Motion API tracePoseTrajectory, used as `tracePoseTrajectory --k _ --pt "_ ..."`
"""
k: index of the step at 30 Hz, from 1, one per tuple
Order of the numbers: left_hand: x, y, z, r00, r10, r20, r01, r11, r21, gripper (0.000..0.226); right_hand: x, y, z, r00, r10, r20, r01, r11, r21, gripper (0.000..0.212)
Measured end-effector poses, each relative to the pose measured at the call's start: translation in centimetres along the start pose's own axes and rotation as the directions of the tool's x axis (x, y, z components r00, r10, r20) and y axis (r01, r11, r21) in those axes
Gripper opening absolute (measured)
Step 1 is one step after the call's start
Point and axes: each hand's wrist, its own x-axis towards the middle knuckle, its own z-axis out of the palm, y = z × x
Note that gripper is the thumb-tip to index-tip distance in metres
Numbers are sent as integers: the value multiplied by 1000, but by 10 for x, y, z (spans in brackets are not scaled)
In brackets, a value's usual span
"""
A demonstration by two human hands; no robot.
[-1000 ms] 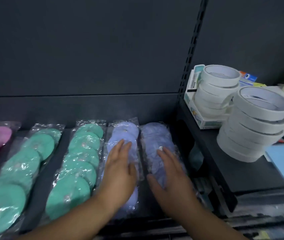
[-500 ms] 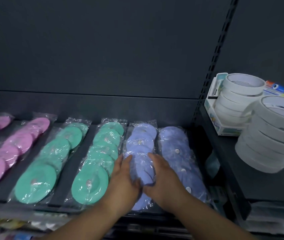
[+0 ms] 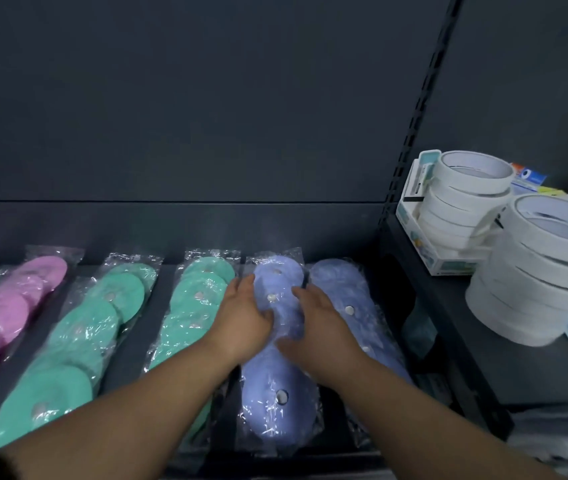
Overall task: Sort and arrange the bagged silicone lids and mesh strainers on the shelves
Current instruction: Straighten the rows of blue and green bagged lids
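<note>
Clear bags of silicone lids lie in rows on a dark shelf [image 3: 171, 271]. My left hand [image 3: 241, 322] and my right hand [image 3: 320, 327] grip the two long sides of a purple lid bag [image 3: 277, 386]. A second purple bag [image 3: 348, 299] lies just right of it, partly under my right hand. Left of my hands lie two green bags [image 3: 192, 299] [image 3: 81, 341] and a pink bag [image 3: 8, 306]. No mesh strainers show.
A slotted upright [image 3: 414, 109] divides this bay from a higher shelf [image 3: 483, 348] on the right, which holds two stacks of white tape rolls [image 3: 462, 199] [image 3: 539, 268], a small box and a blue sheet.
My hands went from lying flat on the two purple bags to gripping the left purple bag from both sides. The view has shifted, showing more bags on the left.
</note>
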Motion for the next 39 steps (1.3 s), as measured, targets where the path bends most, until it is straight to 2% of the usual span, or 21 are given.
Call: tracePoseTrajectory --k 3,4,5,8,10,14,20,24,27,29,33,36,39 --pt "19 -4 -2 991 -16 131 6 997 80 76 15 -10 -5 997 11 71 -2 992 -125 51" --pt "23 -5 -3 983 -41 181 22 994 104 75 17 -13 -8 995 21 94 -7 989 -146 52" --pt "26 -7 -3 976 -49 213 20 990 136 68 17 -16 -11 990 47 133 -25 986 -163 58" --pt "36 -12 -7 972 -10 237 -41 977 208 25 19 -15 -12 977 93 192 -57 981 -183 77" --pt "41 -15 -9 968 53 245 -115 963 245 14 25 -14 -9 969 116 218 -74 978 -194 85" --pt "46 -20 -9 948 137 288 -211 946 245 13 33 -14 -6 966 127 226 -79 974 -211 83" --pt "35 -21 -11 934 237 268 -287 944 162 38 34 -6 1 985 97 145 -79 989 -123 85" --pt "30 -25 -17 932 260 253 -293 951 101 45 32 -3 2 993 65 95 -54 992 -115 79" --pt "21 -35 -29 952 253 172 -264 963 47 48 31 -8 -1 993 38 116 -20 988 -156 86" --pt "14 -49 -46 978 202 47 -202 979 -8 46 30 -18 -4 994 -13 106 30 986 -164 92" --pt "-14 -75 -82 983 -73 -166 36 975 -219 41 13 -45 11 992 -109 68 110 994 -13 90" --pt "-46 -90 -86 962 -225 -157 172 940 -295 45 -5 -62 37 979 -121 166 111 991 68 101" --pt "-72 -100 -72 942 -325 -88 276 896 -347 55 -16 -72 55 946 -136 296 122 990 68 112"
